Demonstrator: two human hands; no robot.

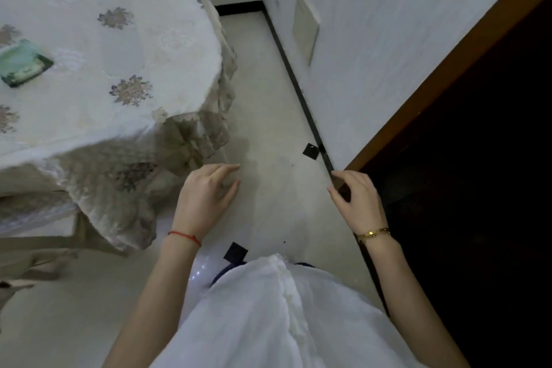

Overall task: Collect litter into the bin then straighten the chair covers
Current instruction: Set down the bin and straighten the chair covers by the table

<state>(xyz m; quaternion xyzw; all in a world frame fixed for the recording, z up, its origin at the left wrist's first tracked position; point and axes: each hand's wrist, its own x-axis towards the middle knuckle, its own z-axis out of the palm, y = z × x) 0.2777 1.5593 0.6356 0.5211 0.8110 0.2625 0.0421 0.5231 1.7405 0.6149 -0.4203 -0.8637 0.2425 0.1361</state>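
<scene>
My left hand (209,191) hangs over the pale floor with loosely curled fingers and holds nothing. It is just right of the hanging corner of a white lace tablecloth (125,176). My right hand (355,197) is raised near the door frame, fingers relaxed and empty. Two small black squares lie on the floor: one (310,151) by the skirting ahead, one (236,251) close to my body. A chair with a beige cover (33,260) shows partly at the lower left, under the table edge. No bin is in view.
The table (104,39) with the flowered cloth fills the left; a green packet (24,64) lies on it. A white wall with a black skirting (298,89) runs along the right. A dark doorway (478,188) with a brown frame opens at the right. A floor strip lies between.
</scene>
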